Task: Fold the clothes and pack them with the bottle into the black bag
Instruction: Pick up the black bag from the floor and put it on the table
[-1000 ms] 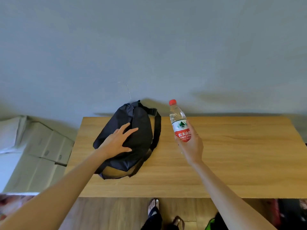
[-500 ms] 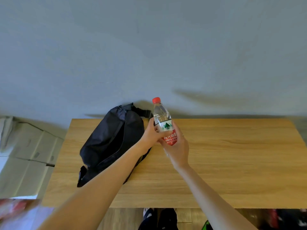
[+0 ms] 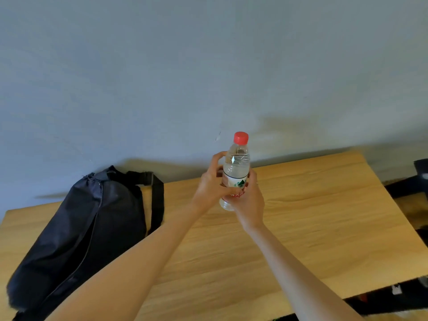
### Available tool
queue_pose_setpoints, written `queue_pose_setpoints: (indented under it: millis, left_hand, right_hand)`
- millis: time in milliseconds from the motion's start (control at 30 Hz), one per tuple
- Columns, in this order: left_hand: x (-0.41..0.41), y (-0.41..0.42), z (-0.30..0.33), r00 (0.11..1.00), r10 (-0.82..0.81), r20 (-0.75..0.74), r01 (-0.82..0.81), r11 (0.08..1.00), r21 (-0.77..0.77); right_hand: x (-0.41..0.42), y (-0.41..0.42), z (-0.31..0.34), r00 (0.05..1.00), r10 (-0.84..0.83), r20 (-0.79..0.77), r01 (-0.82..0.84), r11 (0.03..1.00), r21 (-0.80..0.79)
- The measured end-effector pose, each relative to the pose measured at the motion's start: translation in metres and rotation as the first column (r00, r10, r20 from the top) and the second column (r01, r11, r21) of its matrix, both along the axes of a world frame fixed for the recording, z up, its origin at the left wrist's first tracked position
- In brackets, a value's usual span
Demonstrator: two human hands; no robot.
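Two bare forearms rise from the bottom edge, cut off below the elbows, and meet above the middle of a light wooden surface (image 3: 301,228). Along the lower right edge, beyond the surface's near corner, lies a dark strip of blurred clutter that cannot be identified.

On the near left, a black bag (image 3: 76,232) lies on its side on the surface, running diagonally from the lower left corner up toward the wall. Its lowest end is cropped by the frame, and the left forearm crosses in front of its lower right part. A zip line runs along its length; whether it is open or closed is hard to make out. A black strap (image 3: 157,200) loops down the bag's right side.

Farther in, both hands hold a clear plastic bottle (image 3: 236,167) upright in the air above the surface, well apart from the bag. The left hand (image 3: 209,186) curls round the bottle's left side, thumb reaching up near its shoulder. The right hand (image 3: 249,202) wraps the lower body from the right, covering most of the red and white label, so its print cannot be read. The bottle's base peeks out between the hands. Its red cap (image 3: 240,138) stands clear above the fingers.

Behind everything is a plain grey-blue wall (image 3: 208,66). At the far right edge something dark is cut off by the frame.
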State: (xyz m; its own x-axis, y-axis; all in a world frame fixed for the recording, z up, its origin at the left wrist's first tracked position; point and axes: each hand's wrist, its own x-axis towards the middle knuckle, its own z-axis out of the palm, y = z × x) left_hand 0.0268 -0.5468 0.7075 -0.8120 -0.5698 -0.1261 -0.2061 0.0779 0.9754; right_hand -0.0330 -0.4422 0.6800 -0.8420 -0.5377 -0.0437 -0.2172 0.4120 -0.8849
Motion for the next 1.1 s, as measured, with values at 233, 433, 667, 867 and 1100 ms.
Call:
queue_pose_setpoints:
  millis: [233, 433, 667, 867, 1100]
  left_hand:
    - [-0.046, 0.008, -0.038, 0.998, -0.033, -0.059, 0.033, 0.999, 0.0]
    - [-0.067, 0.0, -0.047, 0.994, -0.021, -0.109, 0.02, 1.0, -0.01]
    - [-0.064, -0.01, -0.048, 0.99, -0.096, -0.104, 0.094, 0.995, -0.016]
    - [-0.069, -0.007, -0.05, 0.984, -0.105, -0.142, 0.104, 0.994, -0.009]
    - [-0.083, -0.003, -0.049, 0.983, -0.075, -0.167, 0.073, 0.997, -0.017]
  right_hand:
    - [-0.045, 0.008, -0.043, 0.999, -0.036, -0.032, 0.034, 0.999, -0.041]
    - [-0.066, -0.003, -0.048, 0.998, -0.036, -0.058, 0.03, 0.995, -0.094]
    - [-0.079, 0.003, -0.051, 0.998, 0.018, -0.061, -0.024, 0.994, -0.109]
    - [-0.09, 0.006, -0.054, 0.995, 0.032, -0.095, -0.045, 0.989, -0.139]
    - [-0.106, 0.005, -0.053, 0.998, 0.065, -0.027, -0.069, 0.983, -0.171]
